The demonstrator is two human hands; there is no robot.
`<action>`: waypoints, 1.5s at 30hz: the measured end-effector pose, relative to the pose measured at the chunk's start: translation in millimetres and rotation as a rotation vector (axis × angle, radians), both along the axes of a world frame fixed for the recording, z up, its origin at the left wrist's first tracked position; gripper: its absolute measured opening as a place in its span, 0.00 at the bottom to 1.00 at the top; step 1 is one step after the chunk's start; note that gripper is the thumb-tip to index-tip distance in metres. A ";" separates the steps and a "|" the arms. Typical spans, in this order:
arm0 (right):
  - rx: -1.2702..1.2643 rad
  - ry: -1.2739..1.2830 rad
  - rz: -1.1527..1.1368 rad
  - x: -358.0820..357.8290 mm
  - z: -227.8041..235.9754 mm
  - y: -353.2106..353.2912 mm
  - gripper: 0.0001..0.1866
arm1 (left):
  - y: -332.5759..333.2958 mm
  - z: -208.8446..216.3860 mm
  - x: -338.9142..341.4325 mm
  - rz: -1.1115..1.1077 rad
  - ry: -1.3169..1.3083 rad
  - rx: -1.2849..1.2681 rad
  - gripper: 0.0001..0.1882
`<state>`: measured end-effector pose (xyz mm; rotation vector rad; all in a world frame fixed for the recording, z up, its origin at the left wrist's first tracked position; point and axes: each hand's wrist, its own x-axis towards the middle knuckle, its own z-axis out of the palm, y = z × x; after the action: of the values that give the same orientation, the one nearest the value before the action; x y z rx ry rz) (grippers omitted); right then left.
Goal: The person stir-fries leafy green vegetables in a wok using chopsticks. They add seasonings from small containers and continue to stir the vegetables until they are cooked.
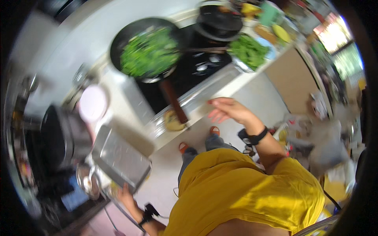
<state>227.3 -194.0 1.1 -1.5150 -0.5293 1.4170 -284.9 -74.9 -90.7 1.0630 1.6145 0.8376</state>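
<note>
My left hand (126, 198) is closed on the near edge of a rectangular metal tray (123, 156), which is tilted at the left, beside the counter. Only a few wet-looking specks show inside it. My right hand (228, 110) hangs in the air by the counter's front edge, fingers apart and holding nothing. Ahead of it, a dark wok (117, 45) sits on the black stove, full of chopped leafy greens (151, 51). The wok's brown wooden handle (173, 100) points toward me. A spatula (204, 50) rests with its head in the greens.
More leafy greens (249, 52) lie on a plate right of the stove. Behind them stands a black lidded pot (219, 21). A pink round lid (93, 103) and a dark pot-like appliance (65, 135) are at the left. Plastic bags (325, 143) crowd the right side.
</note>
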 end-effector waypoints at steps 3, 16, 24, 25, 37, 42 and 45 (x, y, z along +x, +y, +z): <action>0.038 -0.037 -0.005 13.7 1.3 -11.8 0.25 | -14.7 47.5 34.2 -0.024 0.026 0.089 0.16; 0.307 -0.096 0.043 131.6 35.6 -183.1 0.30 | -104.1 153.9 371.5 -0.492 -0.119 0.341 0.12; 0.534 0.028 -0.154 205.4 47.0 -319.3 0.42 | -186.3 164.7 550.1 -1.007 -0.063 0.352 0.10; 0.457 -0.002 -0.270 213.2 42.2 -335.4 0.40 | -196.1 156.5 581.5 -1.092 0.009 0.401 0.09; 0.325 -0.011 -1.642 393.8 -36.5 -483.9 0.10 | -311.5 81.6 885.6 -1.944 -0.205 0.475 0.17; 0.129 -0.270 -1.801 523.6 -39.3 -574.1 0.03 | -305.2 78.3 963.1 -2.122 -0.197 0.535 0.18; 0.031 -0.151 -1.901 597.2 -59.8 -628.5 0.06 | -298.7 69.9 992.7 -2.066 -0.045 0.488 0.17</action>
<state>824.5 -822.5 -58.7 -1.2418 0.7454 -0.2118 707.8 -373.5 -20.8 2.1485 -0.3115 -0.2706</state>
